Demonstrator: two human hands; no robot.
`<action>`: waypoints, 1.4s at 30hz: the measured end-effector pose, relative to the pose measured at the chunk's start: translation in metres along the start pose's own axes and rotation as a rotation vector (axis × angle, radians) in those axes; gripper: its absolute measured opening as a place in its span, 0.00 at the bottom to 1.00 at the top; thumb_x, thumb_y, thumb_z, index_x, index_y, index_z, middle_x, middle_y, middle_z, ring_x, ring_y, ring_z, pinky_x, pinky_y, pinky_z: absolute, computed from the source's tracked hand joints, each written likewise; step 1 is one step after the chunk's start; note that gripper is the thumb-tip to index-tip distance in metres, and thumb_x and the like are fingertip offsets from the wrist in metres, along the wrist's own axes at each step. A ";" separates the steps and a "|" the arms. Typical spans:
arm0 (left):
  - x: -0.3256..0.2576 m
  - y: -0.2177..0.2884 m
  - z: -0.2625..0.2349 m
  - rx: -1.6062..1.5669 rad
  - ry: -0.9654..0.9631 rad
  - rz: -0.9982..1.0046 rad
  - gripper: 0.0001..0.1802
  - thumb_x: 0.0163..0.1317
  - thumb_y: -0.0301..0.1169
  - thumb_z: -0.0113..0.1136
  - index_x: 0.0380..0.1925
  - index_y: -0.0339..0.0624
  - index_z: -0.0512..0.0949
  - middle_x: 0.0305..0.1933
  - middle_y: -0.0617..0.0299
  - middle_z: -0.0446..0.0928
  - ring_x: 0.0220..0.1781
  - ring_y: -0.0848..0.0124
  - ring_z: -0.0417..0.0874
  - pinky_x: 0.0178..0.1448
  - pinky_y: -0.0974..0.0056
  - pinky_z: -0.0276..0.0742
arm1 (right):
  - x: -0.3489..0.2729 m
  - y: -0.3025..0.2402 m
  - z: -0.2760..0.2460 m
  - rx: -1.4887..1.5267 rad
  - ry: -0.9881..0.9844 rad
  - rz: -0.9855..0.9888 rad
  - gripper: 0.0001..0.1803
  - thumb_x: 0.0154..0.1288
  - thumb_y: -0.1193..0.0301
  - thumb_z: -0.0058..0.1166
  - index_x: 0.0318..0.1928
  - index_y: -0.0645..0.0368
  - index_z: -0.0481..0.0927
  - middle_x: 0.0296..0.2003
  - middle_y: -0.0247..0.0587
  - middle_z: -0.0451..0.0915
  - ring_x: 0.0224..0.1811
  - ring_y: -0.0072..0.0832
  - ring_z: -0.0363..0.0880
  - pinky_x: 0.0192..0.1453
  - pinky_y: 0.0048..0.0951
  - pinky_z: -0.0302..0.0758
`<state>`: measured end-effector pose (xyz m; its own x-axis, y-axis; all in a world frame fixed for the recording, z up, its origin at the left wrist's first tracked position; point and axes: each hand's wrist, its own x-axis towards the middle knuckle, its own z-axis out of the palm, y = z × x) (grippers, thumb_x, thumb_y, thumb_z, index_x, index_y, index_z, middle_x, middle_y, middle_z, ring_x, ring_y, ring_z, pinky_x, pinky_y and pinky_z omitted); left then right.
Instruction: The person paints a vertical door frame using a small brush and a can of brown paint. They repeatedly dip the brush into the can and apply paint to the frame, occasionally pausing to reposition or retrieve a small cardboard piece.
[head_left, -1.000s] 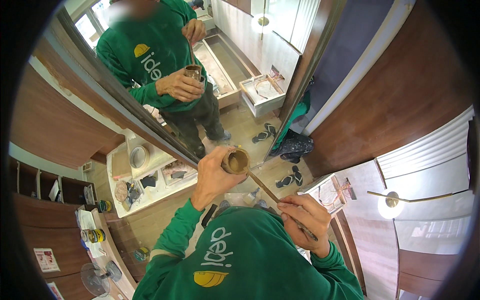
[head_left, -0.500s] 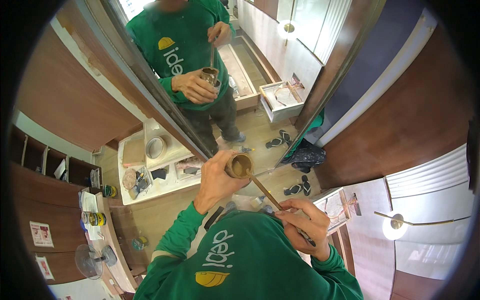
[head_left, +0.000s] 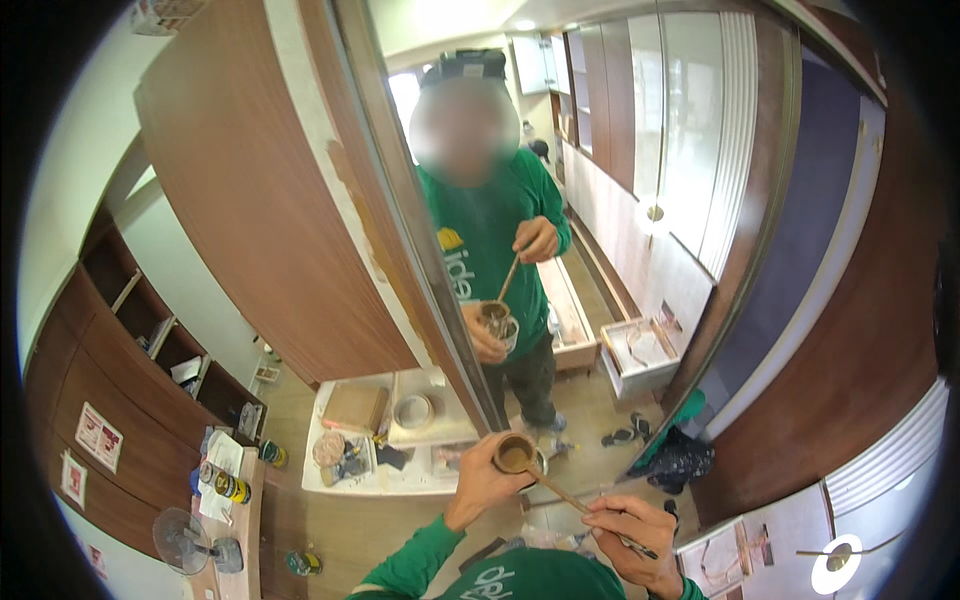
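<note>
My left hand [head_left: 482,487] is wrapped round a small round cup [head_left: 516,441], open at the top and holding brown liquid that looks like paint. A long, thin wooden stick [head_left: 563,494] slants down into it, resting at the rim. My right hand [head_left: 636,538] pinches the stick partway along, with its dark end sticking out past the fingers. Whether bristles sit at the dipped end is hidden. Straight ahead, a tall mirror [head_left: 590,300] reflects the same cup, stick and both hands.
Left of the mirror is a wooden panel [head_left: 270,230] with a brown-smeared pale edge strip. Below it a white board [head_left: 330,478] carries a tape roll [head_left: 413,411] and loose items. Cans [head_left: 233,488] and a small fan [head_left: 185,540] stand on a ledge; a wall lamp [head_left: 838,563] is at right.
The view has tilted up, so my hands, cup and stick appear lower and more of the mirror shows. Both hands keep their hold, with the stick still in the cup.
</note>
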<state>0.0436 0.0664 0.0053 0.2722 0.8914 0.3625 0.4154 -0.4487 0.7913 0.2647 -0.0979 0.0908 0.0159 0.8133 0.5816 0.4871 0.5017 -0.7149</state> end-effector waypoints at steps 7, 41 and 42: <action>-0.035 0.000 -0.036 -0.179 0.144 -0.279 0.26 0.49 0.33 0.87 0.47 0.35 0.88 0.45 0.59 0.91 0.46 0.72 0.90 0.56 0.63 0.86 | 0.052 -0.014 0.009 0.224 0.165 -0.347 0.12 0.65 0.80 0.63 0.48 0.65 0.90 0.46 0.58 0.87 0.40 0.41 0.90 0.43 0.35 0.85; -0.117 -0.093 -0.057 -0.385 0.353 -0.468 0.38 0.62 0.27 0.78 0.72 0.33 0.74 0.60 0.48 0.85 0.52 0.64 0.90 0.47 0.62 0.89 | 0.330 -0.124 0.125 -0.091 0.796 -0.972 0.26 0.63 0.72 0.63 0.62 0.66 0.85 0.53 0.47 0.85 0.60 0.43 0.81 0.62 0.48 0.71; -0.113 -0.087 -0.057 -0.362 0.332 -0.483 0.38 0.62 0.27 0.78 0.72 0.33 0.74 0.60 0.48 0.85 0.52 0.64 0.90 0.47 0.62 0.89 | 0.331 -0.121 0.125 -0.101 0.798 -0.972 0.26 0.63 0.72 0.63 0.62 0.66 0.85 0.53 0.47 0.85 0.59 0.43 0.81 0.62 0.47 0.71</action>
<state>-0.0729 0.0083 -0.0771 -0.1753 0.9844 0.0141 0.0917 0.0020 0.9958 0.1021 0.1469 0.3213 0.1190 -0.2994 0.9467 0.6576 0.7381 0.1507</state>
